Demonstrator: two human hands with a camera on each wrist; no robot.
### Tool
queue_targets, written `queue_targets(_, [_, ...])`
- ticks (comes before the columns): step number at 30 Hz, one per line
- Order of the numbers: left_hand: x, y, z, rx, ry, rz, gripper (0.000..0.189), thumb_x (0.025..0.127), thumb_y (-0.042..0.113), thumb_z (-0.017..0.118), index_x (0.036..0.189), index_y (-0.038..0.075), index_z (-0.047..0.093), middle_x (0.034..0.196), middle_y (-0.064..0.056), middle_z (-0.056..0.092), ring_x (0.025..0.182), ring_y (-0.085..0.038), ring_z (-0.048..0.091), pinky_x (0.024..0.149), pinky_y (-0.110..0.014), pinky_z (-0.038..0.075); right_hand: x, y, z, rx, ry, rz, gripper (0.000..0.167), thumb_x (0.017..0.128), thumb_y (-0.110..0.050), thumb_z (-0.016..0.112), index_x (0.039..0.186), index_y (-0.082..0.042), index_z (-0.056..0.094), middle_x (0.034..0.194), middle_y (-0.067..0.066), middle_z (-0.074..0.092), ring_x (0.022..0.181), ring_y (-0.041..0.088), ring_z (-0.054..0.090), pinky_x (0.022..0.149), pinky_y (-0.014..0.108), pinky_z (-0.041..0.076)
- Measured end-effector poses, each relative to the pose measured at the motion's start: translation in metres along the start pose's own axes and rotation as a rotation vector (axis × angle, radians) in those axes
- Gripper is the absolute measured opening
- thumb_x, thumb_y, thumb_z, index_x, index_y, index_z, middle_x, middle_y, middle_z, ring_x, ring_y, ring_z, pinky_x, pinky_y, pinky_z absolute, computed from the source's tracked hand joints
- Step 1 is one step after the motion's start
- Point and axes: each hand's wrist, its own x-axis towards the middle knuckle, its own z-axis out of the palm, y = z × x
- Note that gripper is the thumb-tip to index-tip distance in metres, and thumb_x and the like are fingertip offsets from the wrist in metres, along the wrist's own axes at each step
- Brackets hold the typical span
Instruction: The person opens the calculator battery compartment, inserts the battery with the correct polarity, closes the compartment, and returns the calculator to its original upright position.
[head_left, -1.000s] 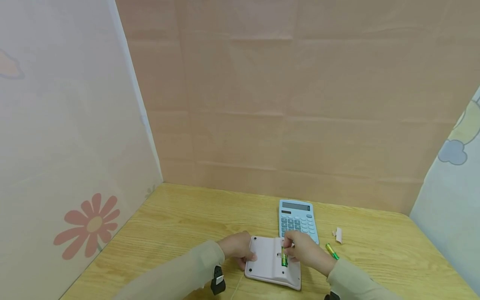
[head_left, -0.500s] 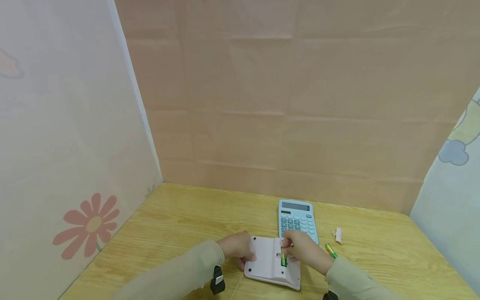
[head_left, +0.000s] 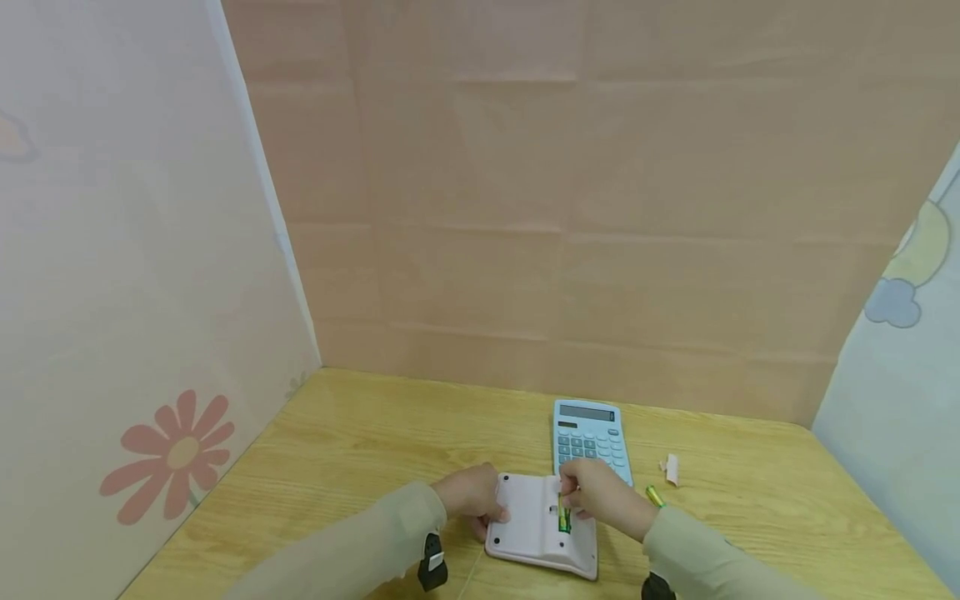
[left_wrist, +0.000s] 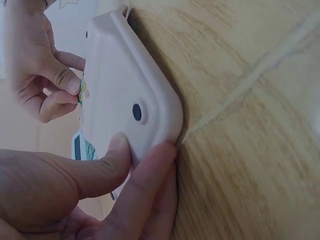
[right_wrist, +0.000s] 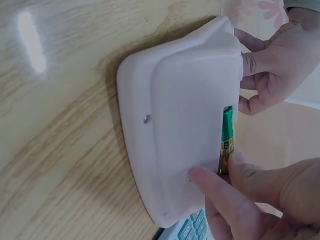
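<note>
A pale pink calculator (head_left: 519, 521) lies face down on the table, its battery slot uncovered. My left hand (head_left: 472, 492) grips its left edge, thumb on the back and fingers at the rim and underneath, as the left wrist view shows. A green and gold battery (right_wrist: 227, 135) sits lengthwise in the slot. My right hand (head_left: 603, 493) pinches the battery's far end between thumb and fingers; in the right wrist view the thumb (right_wrist: 250, 177) lies against it while the index finger touches the casing. The fingers partly hide that end of the slot.
A light blue calculator (head_left: 588, 429) lies face up just behind, partly covered by my right hand. To the right are a loose green and gold battery (head_left: 655, 496) and a small pink battery cover (head_left: 672, 471). Walls of cloth or paper border the wooden table (head_left: 420, 417).
The head view has shifted slightly, and my right wrist covers a little more of the loose battery. Both hands keep nearly the same hold on the pink calculator and the battery in its slot.
</note>
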Motion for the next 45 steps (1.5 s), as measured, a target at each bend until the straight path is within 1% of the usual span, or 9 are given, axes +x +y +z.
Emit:
queue_targets(2, [0.0,0.0,0.0,0.001,0.004,0.002,0.031,0.084,0.009,0.074,0.099,-0.006,0.052,0.069,-0.015,0.061,0.047,-0.02,0.06,0.049,-0.027,0.053,0.002,0.0,-0.001,-0.008,-0.007,0.001,0.027,0.079,0.012,0.069,0.07,-0.004,0.049,0.07,0.003,0.052,0.068,0.015,0.056,0.052,0.026,0.055])
queue_targets(9, [0.001,-0.001,0.0,0.015,0.015,-0.001,0.023,0.085,0.009,0.074,0.086,-0.002,0.053,0.067,-0.015,0.061,0.048,-0.02,0.061,0.054,-0.029,0.056,0.006,0.0,-0.001,-0.005,-0.022,0.022,0.027,0.078,0.011,0.071,0.068,-0.003,0.051,0.07,0.003,0.052,0.068,0.015,0.057,0.053,0.026,0.056])
queue_targets(14, [0.004,-0.003,0.001,0.02,0.022,0.001,0.025,0.084,0.008,0.075,0.088,-0.003,0.052,0.065,-0.014,0.06,0.048,-0.022,0.063,0.051,-0.028,0.055,0.006,0.001,-0.002,0.018,-0.021,0.011,0.027,0.077,0.012,0.071,0.068,-0.003,0.05,0.07,0.004,0.052,0.068,0.016,0.059,0.053,0.028,0.057])
queue_targets(19, [0.007,-0.002,0.002,0.047,0.016,-0.018,0.024,0.084,0.009,0.075,0.082,-0.001,0.053,0.062,-0.012,0.06,0.046,-0.019,0.063,0.048,-0.024,0.053,0.007,0.001,-0.002,0.015,-0.027,0.005,0.027,0.078,0.01,0.072,0.068,-0.003,0.05,0.069,0.004,0.052,0.068,0.015,0.06,0.053,0.028,0.057])
queue_targets(26, [0.004,-0.001,0.0,0.051,0.028,-0.01,0.028,0.084,0.009,0.075,0.093,-0.004,0.053,0.065,-0.014,0.06,0.046,-0.019,0.061,0.048,-0.026,0.054,0.01,0.001,-0.003,0.024,-0.033,0.032,0.026,0.078,0.01,0.072,0.069,-0.003,0.05,0.071,0.004,0.053,0.069,0.016,0.06,0.055,0.028,0.057])
queue_targets(30, [0.002,0.0,-0.001,0.06,0.034,-0.002,0.026,0.084,0.009,0.075,0.091,-0.003,0.053,0.066,-0.013,0.06,0.046,-0.018,0.059,0.049,-0.026,0.053,0.011,0.001,-0.003,0.023,-0.04,0.039,0.026,0.078,0.01,0.071,0.069,-0.003,0.051,0.07,0.004,0.053,0.069,0.015,0.06,0.055,0.028,0.058])
queue_targets(39, [-0.001,0.004,0.0,0.066,0.039,-0.013,0.029,0.084,0.009,0.075,0.095,-0.004,0.052,0.067,-0.012,0.058,0.047,-0.018,0.06,0.047,-0.023,0.049,0.006,0.002,-0.006,0.025,-0.073,-0.001,0.024,0.08,0.009,0.07,0.073,-0.004,0.051,0.073,0.004,0.054,0.072,0.016,0.059,0.057,0.027,0.058])
queue_targets(42, [0.0,0.004,0.0,0.054,0.038,-0.013,0.031,0.084,0.009,0.075,0.099,-0.005,0.052,0.067,-0.013,0.059,0.047,-0.019,0.06,0.047,-0.024,0.05,0.005,0.003,-0.006,0.023,-0.063,-0.004,0.023,0.081,0.009,0.069,0.075,-0.005,0.052,0.073,0.003,0.055,0.071,0.016,0.057,0.057,0.026,0.057])
queue_targets(45, [0.002,0.003,0.0,0.051,0.038,-0.006,0.03,0.084,0.009,0.075,0.098,-0.006,0.052,0.067,-0.013,0.059,0.048,-0.02,0.062,0.048,-0.025,0.052,0.005,0.004,-0.005,0.019,-0.048,-0.009,0.024,0.081,0.01,0.069,0.074,-0.005,0.052,0.072,0.003,0.055,0.07,0.016,0.057,0.056,0.026,0.057])
